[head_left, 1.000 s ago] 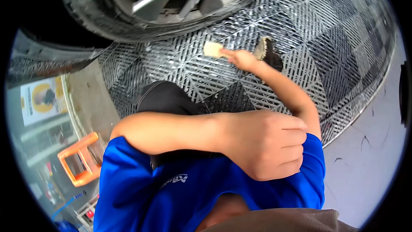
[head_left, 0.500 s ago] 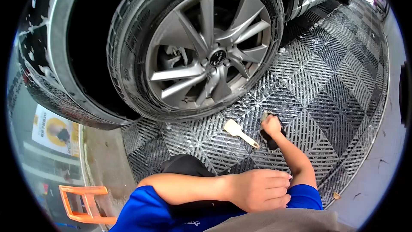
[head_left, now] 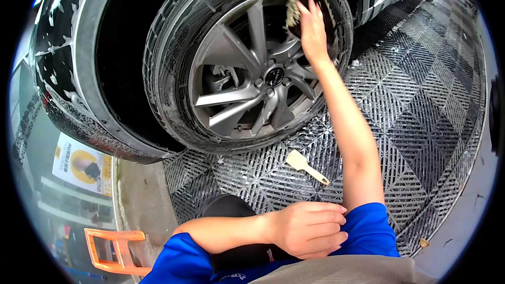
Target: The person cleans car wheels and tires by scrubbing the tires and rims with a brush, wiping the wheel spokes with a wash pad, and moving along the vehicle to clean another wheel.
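Observation:
My right hand (head_left: 314,34) grips a dark-backed scrub brush (head_left: 328,17) with shaggy beige bristles, its fingers over the back. The brush is at the upper right of the wheel, where the grey alloy rim (head_left: 251,29) meets the black tyre (head_left: 167,76). My left hand (head_left: 310,229) rests in front of my body beside my right upper arm, fingers together and bent, palm hidden; no object shows in it. On the floor between my arms and the wheel lies a cream flat brush (head_left: 298,161) with its handle towards me.
Foam streaks the dark car body (head_left: 60,71) around the wheel arch. Wet grating tiles (head_left: 389,89) cover the floor, edged by a grey strip (head_left: 473,189) at right. An orange plastic frame (head_left: 122,250) stands at lower left, below a poster (head_left: 79,163).
My right hand has risen from the floor beside the cream brush to the wheel's upper right, carrying the scrub brush. My left hand stays nearly where it was. The view has shifted slightly.

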`<act>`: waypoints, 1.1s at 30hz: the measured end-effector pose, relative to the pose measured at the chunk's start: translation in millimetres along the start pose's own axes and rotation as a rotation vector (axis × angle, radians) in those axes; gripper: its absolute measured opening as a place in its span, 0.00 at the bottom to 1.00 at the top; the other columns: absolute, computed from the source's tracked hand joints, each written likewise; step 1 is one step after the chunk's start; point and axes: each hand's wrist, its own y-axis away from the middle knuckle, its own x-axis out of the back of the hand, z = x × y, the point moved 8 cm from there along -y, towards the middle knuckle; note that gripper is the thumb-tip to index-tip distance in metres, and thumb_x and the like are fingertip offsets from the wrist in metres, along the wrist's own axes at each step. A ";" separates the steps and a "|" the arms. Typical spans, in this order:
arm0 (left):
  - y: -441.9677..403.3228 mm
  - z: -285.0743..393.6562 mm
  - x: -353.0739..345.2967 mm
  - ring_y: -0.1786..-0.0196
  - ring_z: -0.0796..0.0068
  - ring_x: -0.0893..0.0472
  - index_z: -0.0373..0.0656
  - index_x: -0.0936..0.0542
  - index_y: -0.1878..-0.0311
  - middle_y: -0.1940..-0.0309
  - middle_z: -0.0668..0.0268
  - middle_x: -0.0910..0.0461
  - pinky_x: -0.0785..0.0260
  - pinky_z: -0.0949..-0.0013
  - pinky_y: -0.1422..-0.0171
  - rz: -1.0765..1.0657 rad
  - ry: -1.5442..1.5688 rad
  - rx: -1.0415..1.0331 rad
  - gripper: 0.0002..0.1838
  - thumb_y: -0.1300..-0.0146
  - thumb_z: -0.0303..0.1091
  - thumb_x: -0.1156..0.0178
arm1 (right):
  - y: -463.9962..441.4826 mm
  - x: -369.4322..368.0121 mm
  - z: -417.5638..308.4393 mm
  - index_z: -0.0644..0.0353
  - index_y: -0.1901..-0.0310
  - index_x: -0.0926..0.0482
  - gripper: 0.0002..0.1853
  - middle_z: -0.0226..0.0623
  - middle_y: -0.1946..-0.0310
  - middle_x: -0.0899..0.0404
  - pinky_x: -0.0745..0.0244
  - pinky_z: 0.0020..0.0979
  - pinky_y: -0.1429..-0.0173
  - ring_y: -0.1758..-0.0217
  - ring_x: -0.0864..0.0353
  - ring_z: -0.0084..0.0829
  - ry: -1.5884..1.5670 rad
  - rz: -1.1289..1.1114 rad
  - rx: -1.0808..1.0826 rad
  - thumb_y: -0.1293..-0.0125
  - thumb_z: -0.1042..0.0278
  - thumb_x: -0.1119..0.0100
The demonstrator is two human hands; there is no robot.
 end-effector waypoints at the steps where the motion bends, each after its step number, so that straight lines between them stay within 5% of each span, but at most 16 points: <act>1: 0.8 -2.0 1.8 0.61 0.57 0.17 0.28 0.18 0.63 0.67 0.55 0.19 0.18 0.56 0.48 -0.001 -0.002 0.014 0.10 0.45 0.26 0.39 | -1.9 -13.3 2.7 0.45 0.33 0.28 0.22 0.47 0.24 0.47 0.56 0.55 0.23 0.20 0.51 0.47 0.364 -0.053 0.160 0.24 0.51 0.56; 3: 3.4 -3.3 7.9 0.62 0.58 0.16 0.28 0.18 0.65 0.69 0.56 0.19 0.18 0.57 0.48 0.007 -0.032 0.032 0.09 0.44 0.27 0.40 | 4.4 -14.3 6.3 0.39 0.29 0.34 0.26 0.43 0.22 0.52 0.56 0.63 0.25 0.20 0.51 0.44 0.771 -0.162 0.286 0.28 0.52 0.51; 5: 4.9 -5.3 12.3 0.62 0.58 0.16 0.28 0.18 0.66 0.70 0.56 0.19 0.18 0.57 0.49 0.011 -0.017 0.060 0.09 0.45 0.26 0.40 | 4.4 -8.6 4.4 0.34 0.30 0.34 0.27 0.42 0.23 0.51 0.54 0.65 0.26 0.22 0.50 0.47 0.757 -0.135 0.359 0.31 0.53 0.47; 7: 4.4 -4.2 13.6 0.62 0.58 0.16 0.29 0.18 0.67 0.70 0.56 0.20 0.18 0.56 0.49 -0.003 -0.033 0.056 0.08 0.45 0.26 0.39 | 14.6 -19.5 2.3 0.38 0.32 0.31 0.24 0.41 0.25 0.47 0.54 0.64 0.25 0.22 0.49 0.50 0.631 -0.066 0.317 0.30 0.54 0.48; 9: 5.3 -7.9 9.2 0.62 0.57 0.16 0.30 0.18 0.68 0.70 0.56 0.20 0.18 0.57 0.49 0.021 -0.039 0.061 0.08 0.45 0.27 0.40 | 50.0 -48.2 13.1 0.54 0.36 0.29 0.23 0.41 0.27 0.44 0.54 0.64 0.25 0.22 0.51 0.50 0.699 -0.196 0.197 0.31 0.57 0.50; 11: 2.7 -12.0 3.9 0.62 0.57 0.16 0.31 0.17 0.68 0.70 0.56 0.20 0.18 0.57 0.49 0.031 -0.038 0.039 0.08 0.44 0.27 0.40 | 80.0 -63.2 5.3 0.56 0.38 0.28 0.23 0.40 0.28 0.41 0.55 0.65 0.25 0.22 0.51 0.50 0.634 -0.345 0.054 0.32 0.56 0.49; 13: 0.4 -12.1 -0.2 0.62 0.57 0.16 0.31 0.18 0.68 0.71 0.56 0.20 0.19 0.57 0.48 0.017 -0.024 0.016 0.09 0.42 0.28 0.42 | 82.2 -58.6 -5.3 0.55 0.41 0.26 0.23 0.37 0.29 0.39 0.57 0.65 0.25 0.22 0.50 0.50 0.556 -0.354 0.121 0.33 0.54 0.48; 17: 3.5 -3.1 -2.2 0.61 0.57 0.16 0.29 0.18 0.66 0.70 0.56 0.20 0.19 0.57 0.46 -0.040 -0.018 -0.004 0.10 0.41 0.28 0.42 | 41.1 -30.2 -1.5 0.46 0.38 0.25 0.27 0.29 0.33 0.30 0.60 0.53 0.20 0.22 0.44 0.30 0.719 -0.578 0.550 0.33 0.41 0.49; 19: 3.6 -2.9 -0.4 0.61 0.56 0.16 0.29 0.18 0.67 0.71 0.56 0.20 0.20 0.57 0.46 -0.057 -0.029 0.011 0.10 0.41 0.28 0.42 | 30.8 -14.8 -5.4 0.44 0.43 0.21 0.24 0.26 0.32 0.31 0.57 0.52 0.21 0.24 0.42 0.34 0.622 -0.360 0.549 0.35 0.42 0.45; 22: 3.0 -1.9 1.3 0.61 0.57 0.16 0.29 0.18 0.68 0.71 0.56 0.20 0.19 0.56 0.47 -0.016 -0.043 0.020 0.09 0.43 0.27 0.41 | 52.0 -39.6 3.5 0.52 0.58 0.19 0.12 0.31 0.35 0.29 0.54 0.57 0.23 0.26 0.40 0.46 0.554 -0.120 0.278 0.36 0.55 0.40; 23: 3.3 -2.8 -1.6 0.61 0.57 0.16 0.29 0.18 0.68 0.71 0.56 0.20 0.19 0.56 0.47 -0.018 -0.050 0.019 0.09 0.43 0.27 0.41 | 64.3 -47.7 -1.4 0.54 0.59 0.18 0.09 0.34 0.38 0.27 0.57 0.58 0.23 0.26 0.42 0.50 0.480 -0.053 0.174 0.35 0.60 0.40; 27: -1.7 0.5 -7.0 0.60 0.57 0.16 0.29 0.18 0.67 0.73 0.58 0.22 0.19 0.56 0.47 -0.017 -0.041 -0.001 0.09 0.43 0.27 0.41 | 113.3 -66.7 -18.0 0.62 0.56 0.18 0.10 0.39 0.44 0.21 0.44 0.48 0.26 0.35 0.29 0.51 0.177 0.368 -0.172 0.32 0.66 0.43; 31: -5.6 8.3 -7.4 0.60 0.57 0.16 0.29 0.17 0.67 0.73 0.58 0.22 0.19 0.57 0.46 -0.069 -0.027 -0.041 0.09 0.42 0.27 0.42 | 117.6 -60.2 -19.3 0.67 0.50 0.20 0.20 0.44 0.47 0.18 0.34 0.36 0.33 0.43 0.21 0.41 -0.167 0.710 -0.584 0.23 0.55 0.53; 33: -5.0 9.9 -4.1 0.59 0.57 0.16 0.29 0.17 0.67 0.73 0.58 0.22 0.19 0.57 0.46 -0.070 -0.041 -0.051 0.10 0.41 0.27 0.43 | 104.9 -55.7 -11.5 0.67 0.40 0.27 0.27 0.36 0.49 0.20 0.33 0.33 0.36 0.45 0.24 0.29 -0.713 0.806 -0.878 0.21 0.49 0.60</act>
